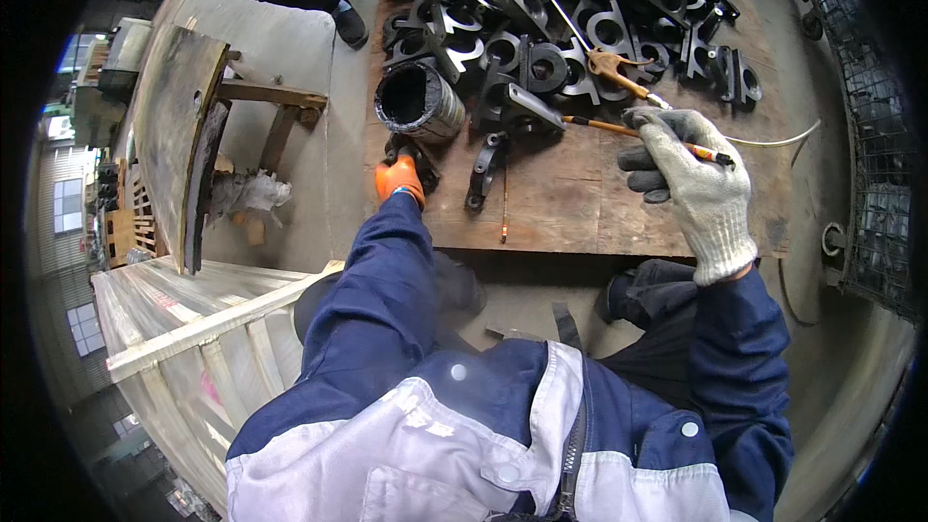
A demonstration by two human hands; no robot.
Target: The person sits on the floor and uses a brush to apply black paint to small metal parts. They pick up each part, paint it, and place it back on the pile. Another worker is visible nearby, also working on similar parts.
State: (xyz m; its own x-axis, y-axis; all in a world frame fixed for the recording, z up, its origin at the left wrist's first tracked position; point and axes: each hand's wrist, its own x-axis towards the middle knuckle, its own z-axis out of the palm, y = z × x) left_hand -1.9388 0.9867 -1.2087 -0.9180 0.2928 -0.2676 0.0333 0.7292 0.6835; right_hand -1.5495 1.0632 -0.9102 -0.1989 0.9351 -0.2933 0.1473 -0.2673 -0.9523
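Note:
My left hand (398, 180), in an orange glove, is closed on a small black metal part (422, 162) at the near left of the wooden table. Just behind it stands an open can (421, 104) with a dark, paint-smeared inside. My right hand (691, 169), in a whitish knit glove with grey fingertips, grips a slim orange-handled paintbrush (614, 127). The brush's dark tip points left, close to a black bracket (532, 108). Between my hands lie another black part (484, 172) and a second thin orange stick (505, 205).
Many black metal brackets (609, 31) are heaped across the back of the wooden table (580, 203). An orange air gun (616, 68) with a long nozzle rests among them, with a pale hose (788, 140). Wire cages stand right, a wooden stand (179, 126) left. Another person's leg shows far left.

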